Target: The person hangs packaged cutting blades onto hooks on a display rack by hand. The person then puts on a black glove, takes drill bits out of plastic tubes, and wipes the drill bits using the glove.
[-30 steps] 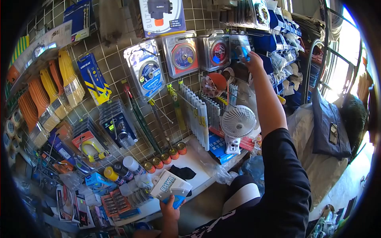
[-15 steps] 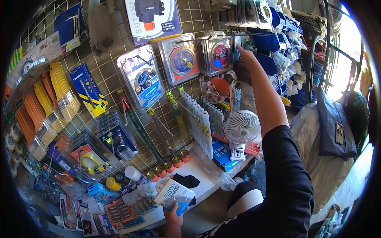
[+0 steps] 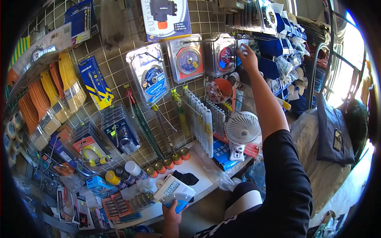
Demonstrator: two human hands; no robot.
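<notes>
In the lower middle, my left hand (image 3: 172,214) grips a white and blue EHWA box (image 3: 174,192), thumb on its front face. The box is tilted over the front of the white shelf. My right arm reaches up and away to the hanging goods. There my right hand (image 3: 249,59) has its fingers apart and slightly bent, beside a clear blister pack with a red and blue disc (image 3: 225,55) on a wire hook. Just behind the fingertips shows a blue and white package (image 3: 243,43). Whether the fingertips touch it is hard to see.
Wire grid wall carries more disc packs (image 3: 151,79), scrapers (image 3: 65,79) and a butane torch pack (image 3: 166,20). Small orange cans (image 3: 176,159), spray cans (image 3: 133,170) and a black cloth (image 3: 186,177) lie on the white shelf. A white fan (image 3: 243,129) and blue bins (image 3: 274,45) stand right.
The view has shifted, so the wall goods sit further right. My right hand's fingers have spread a little beside the hanging packs. My left hand still holds the EHWA box.
</notes>
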